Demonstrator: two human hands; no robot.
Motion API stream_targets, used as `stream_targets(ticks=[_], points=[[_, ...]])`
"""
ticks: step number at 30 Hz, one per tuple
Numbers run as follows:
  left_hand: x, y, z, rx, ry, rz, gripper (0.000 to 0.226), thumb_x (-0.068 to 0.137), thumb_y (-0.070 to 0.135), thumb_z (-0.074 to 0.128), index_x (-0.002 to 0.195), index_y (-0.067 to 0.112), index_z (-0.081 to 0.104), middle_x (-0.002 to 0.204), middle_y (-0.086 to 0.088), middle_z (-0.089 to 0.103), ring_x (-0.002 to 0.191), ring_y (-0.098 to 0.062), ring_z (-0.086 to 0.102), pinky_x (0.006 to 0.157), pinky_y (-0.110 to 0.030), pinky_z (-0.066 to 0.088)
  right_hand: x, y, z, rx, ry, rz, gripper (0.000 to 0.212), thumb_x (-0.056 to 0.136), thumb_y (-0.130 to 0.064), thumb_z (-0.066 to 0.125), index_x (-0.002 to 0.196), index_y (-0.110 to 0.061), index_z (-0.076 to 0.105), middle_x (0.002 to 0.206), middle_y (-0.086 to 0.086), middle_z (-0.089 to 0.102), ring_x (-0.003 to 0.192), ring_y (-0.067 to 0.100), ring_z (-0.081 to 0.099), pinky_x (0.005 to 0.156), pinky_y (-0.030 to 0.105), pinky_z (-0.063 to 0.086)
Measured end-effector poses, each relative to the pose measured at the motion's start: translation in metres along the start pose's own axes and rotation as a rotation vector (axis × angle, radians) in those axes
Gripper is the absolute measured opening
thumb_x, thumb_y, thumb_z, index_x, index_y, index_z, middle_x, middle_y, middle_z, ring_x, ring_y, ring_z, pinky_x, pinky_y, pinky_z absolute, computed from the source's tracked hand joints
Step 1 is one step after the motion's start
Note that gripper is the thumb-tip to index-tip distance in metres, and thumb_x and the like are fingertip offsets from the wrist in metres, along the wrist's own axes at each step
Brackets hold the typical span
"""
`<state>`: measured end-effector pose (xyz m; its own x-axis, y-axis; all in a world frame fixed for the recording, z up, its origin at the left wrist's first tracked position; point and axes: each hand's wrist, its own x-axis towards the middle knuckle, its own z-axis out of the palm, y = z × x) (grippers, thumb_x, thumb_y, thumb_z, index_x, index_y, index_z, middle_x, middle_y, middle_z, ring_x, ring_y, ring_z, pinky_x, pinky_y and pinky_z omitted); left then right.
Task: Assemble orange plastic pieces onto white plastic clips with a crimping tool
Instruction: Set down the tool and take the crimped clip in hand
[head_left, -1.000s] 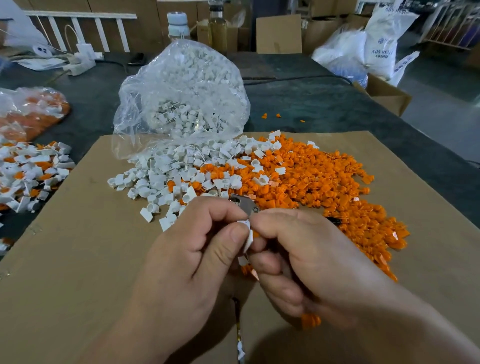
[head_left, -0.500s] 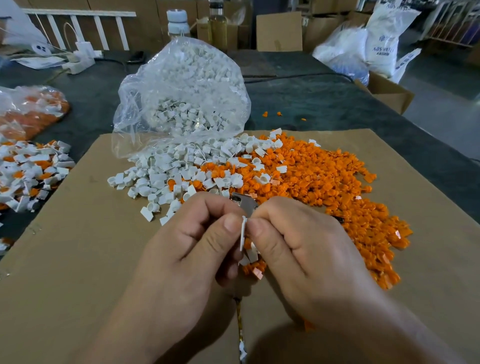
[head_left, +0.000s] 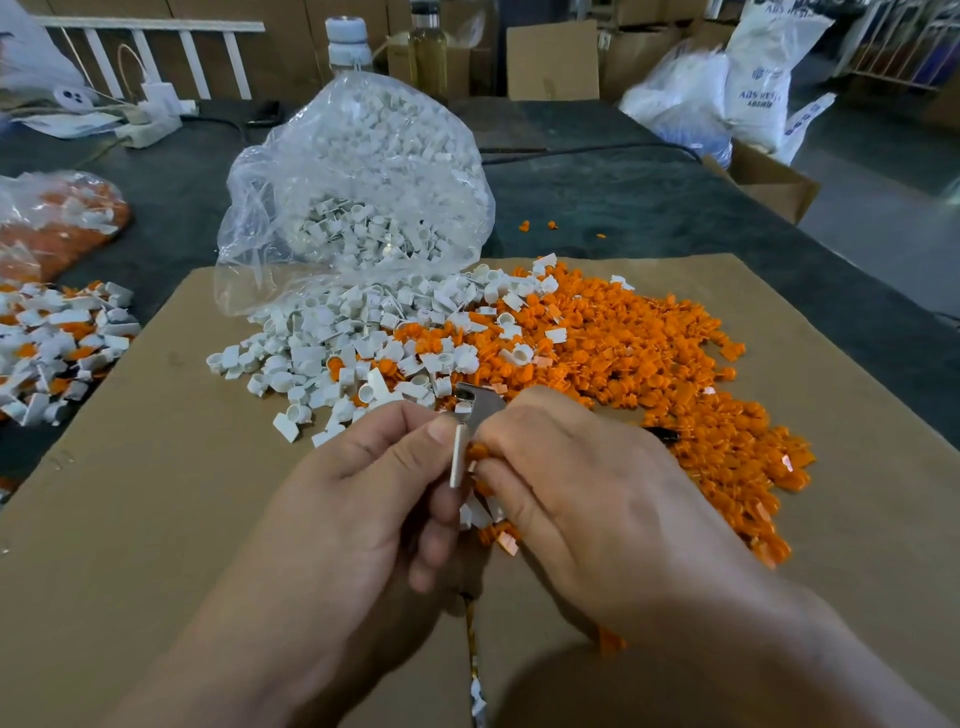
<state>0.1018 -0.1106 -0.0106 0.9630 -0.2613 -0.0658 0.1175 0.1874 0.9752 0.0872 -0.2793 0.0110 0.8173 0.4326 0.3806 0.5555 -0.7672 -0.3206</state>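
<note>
My left hand (head_left: 358, 499) pinches a white plastic clip (head_left: 458, 456) between thumb and forefinger, edge-on to the camera. My right hand (head_left: 582, 499) presses an orange piece (head_left: 477, 451) against the clip's right side with its fingertips. The metal jaw of the crimping tool (head_left: 480, 402) sticks up just behind my fingers; which hand holds it is hidden. A pile of loose white clips (head_left: 332, 353) and a larger pile of orange pieces (head_left: 649, 364) lie beyond my hands on the cardboard sheet (head_left: 156, 519).
A clear bag of white clips (head_left: 358, 187) lies open behind the piles. Assembled white-and-orange parts (head_left: 52, 348) are heaped at the left, beside a bag of orange pieces (head_left: 57, 223). Bottles, boxes and sacks stand at the dark table's far side.
My hands rose slightly and closed together. The white clip turned edge-on between the thumbs, and the right fingertips brought an orange piece against it.
</note>
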Motion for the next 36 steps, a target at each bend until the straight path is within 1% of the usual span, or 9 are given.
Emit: stream_targets(ticks=[5,9,14,16,20,22,26,31,36], points=[[0.0,0.001,-0.003,-0.054,-0.028,0.011,0.019,0.081,0.032,0.064,0.073,0.015,0.067,0.057,-0.007,0.053,0.043,-0.015,0.047,0.038,-0.021,0.04,-0.001,-0.002,0.004,0.123,0.091,0.061,0.016,0.097,-0.037,0.043,0.092,-0.029,0.055,0.084,-0.013,0.05,0.068,0.011,0.053,0.054,0.035,0.047],[0.0,-0.004,-0.006,0.192,-0.018,0.254,0.016,0.087,0.042,0.064,0.084,0.027,0.07,0.064,-0.001,0.063,0.053,-0.015,0.059,0.049,-0.022,0.048,-0.001,-0.004,0.005,0.689,0.014,0.374,0.027,0.086,-0.052,0.052,0.081,-0.026,0.06,0.063,-0.006,0.061,0.05,0.006,0.056,0.044,0.026,0.045],[-0.003,-0.005,-0.005,0.357,-0.018,0.356,0.024,0.086,0.051,0.056,0.093,0.031,0.068,0.069,0.002,0.065,0.058,-0.014,0.06,0.053,-0.021,0.05,0.002,-0.002,0.002,1.167,-0.181,0.589,0.026,0.085,-0.039,0.054,0.068,-0.021,0.058,0.046,0.005,0.052,0.035,0.016,0.042,0.039,0.023,0.036],[-0.002,-0.005,-0.004,0.309,-0.005,0.299,0.022,0.084,0.049,0.061,0.086,0.028,0.068,0.064,0.002,0.062,0.053,-0.013,0.059,0.05,-0.021,0.049,0.001,-0.002,0.003,1.106,-0.161,0.553,0.019,0.087,-0.036,0.056,0.074,-0.023,0.06,0.049,0.001,0.055,0.038,0.013,0.046,0.04,0.024,0.039],[-0.001,-0.002,-0.002,0.062,0.009,0.053,0.019,0.08,0.035,0.071,0.071,0.018,0.067,0.057,-0.006,0.055,0.043,-0.015,0.048,0.039,-0.02,0.04,-0.003,0.001,0.005,0.256,0.06,0.129,0.011,0.094,-0.039,0.047,0.086,-0.032,0.052,0.079,-0.013,0.053,0.068,0.007,0.054,0.054,0.021,0.044],[0.0,-0.001,-0.002,-0.01,0.001,-0.024,0.023,0.075,0.033,0.08,0.068,0.017,0.067,0.056,-0.006,0.052,0.042,-0.014,0.045,0.036,-0.021,0.037,-0.001,0.0,0.003,0.115,0.073,0.016,0.016,0.097,-0.033,0.045,0.09,-0.024,0.056,0.085,-0.011,0.049,0.069,0.011,0.052,0.055,0.032,0.046],[0.0,-0.002,-0.003,-0.009,-0.025,0.074,0.02,0.084,0.035,0.067,0.073,0.018,0.067,0.058,-0.004,0.055,0.044,-0.015,0.049,0.039,-0.019,0.04,-0.001,-0.003,0.001,0.139,0.133,-0.001,0.015,0.098,-0.03,0.046,0.093,-0.022,0.059,0.087,-0.011,0.05,0.07,0.009,0.052,0.056,0.029,0.046],[0.002,-0.016,-0.013,0.414,0.041,0.477,0.029,0.092,0.059,0.058,0.099,0.032,0.067,0.068,0.001,0.065,0.054,-0.016,0.062,0.046,-0.031,0.05,-0.002,-0.007,0.002,0.507,0.108,0.204,0.018,0.097,-0.033,0.049,0.08,-0.029,0.054,0.066,-0.016,0.054,0.06,0.006,0.055,0.048,0.015,0.038],[0.001,-0.015,-0.009,0.481,0.046,0.57,0.031,0.095,0.064,0.053,0.11,0.039,0.063,0.08,0.006,0.069,0.065,-0.015,0.068,0.057,-0.025,0.055,-0.002,-0.006,-0.001,0.683,0.056,0.321,0.02,0.098,-0.031,0.051,0.078,-0.028,0.057,0.054,-0.009,0.054,0.046,0.004,0.047,0.04,0.023,0.038]])
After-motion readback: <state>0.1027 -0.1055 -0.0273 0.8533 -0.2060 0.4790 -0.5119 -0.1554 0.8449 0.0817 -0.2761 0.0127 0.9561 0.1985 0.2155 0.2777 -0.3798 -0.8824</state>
